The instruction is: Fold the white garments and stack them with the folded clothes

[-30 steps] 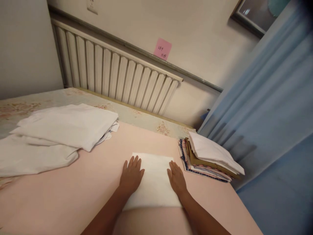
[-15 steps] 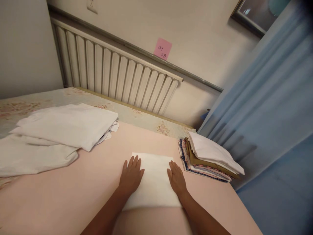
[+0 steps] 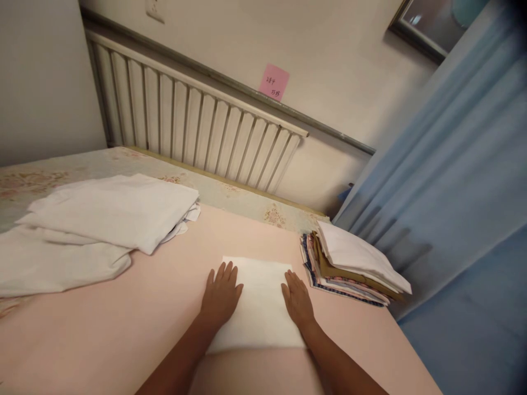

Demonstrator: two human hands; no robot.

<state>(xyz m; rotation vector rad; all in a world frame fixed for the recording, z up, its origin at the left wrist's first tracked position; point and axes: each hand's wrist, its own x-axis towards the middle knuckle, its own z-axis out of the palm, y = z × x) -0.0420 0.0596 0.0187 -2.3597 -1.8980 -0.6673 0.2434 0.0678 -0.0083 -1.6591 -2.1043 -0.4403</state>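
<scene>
A white folded cloth (image 3: pixel 261 307), roughly square, lies flat on the pink sheet in front of me. My left hand (image 3: pixel 221 293) rests palm down on its left edge, fingers stretched out and slightly spread. On the right edge lies my right hand (image 3: pixel 298 300), also flat and open. Neither hand grips anything. Parts of the cloth's side edges are hidden under the hands and forearms.
At the left lie loosely folded white cloths (image 3: pixel 111 211). A neat stack of folded fabrics (image 3: pixel 358 260) stands to the right, beside a blue curtain (image 3: pixel 432 181). The pink sheet (image 3: pixel 173 296) covers the surface; a radiator (image 3: pixel 197 120) is behind.
</scene>
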